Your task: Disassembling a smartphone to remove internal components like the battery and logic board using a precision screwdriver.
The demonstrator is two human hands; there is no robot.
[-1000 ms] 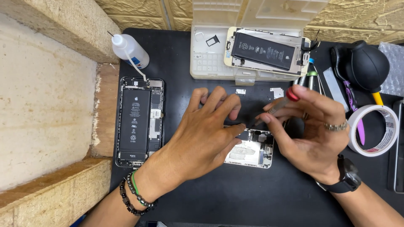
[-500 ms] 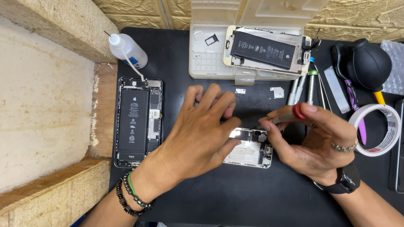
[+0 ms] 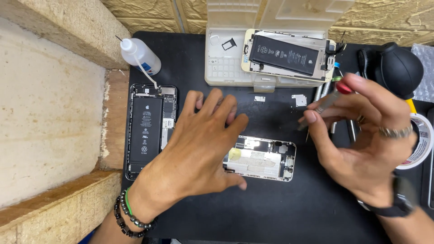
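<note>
**Screwdriver pinched above an opened phone shell**

The right hand point(image 3: 366, 135) has its grip pressed together on a thin screwdriver point(image 3: 326, 102), thumb and forefinger pinching the metal shaft, the red cap showing by the fingertip and the tip pointing down and away from the palm. Just below and to the inside of that grip lies the gutted phone shell point(image 3: 264, 158), flat on the black desk point(image 3: 271, 212), its bare silver back plate facing up with no battery in it. The left hand point(image 3: 194, 153) lies spread, fingers wide apart, the palm and thumb resting on the near end of the shell and holding nothing.

Beyond the pinch, two small metal plates point(image 3: 298, 100) lie loose on the desk. Further out from it, a clear plastic parts tray point(image 3: 226, 68) carries a second opened phone point(image 3: 287, 55) with its black battery up. Behind the right knuckles sit a black rubber air blower point(image 3: 398, 68) and a roll of tape point(image 3: 418, 144). On the far side of the left hand, a third opened phone point(image 3: 149, 129) lies lengthwise with its battery in place, and a small white squeeze bottle point(image 3: 141, 56) rests beyond it, its needle tip reaching the phone's top edge.
</note>
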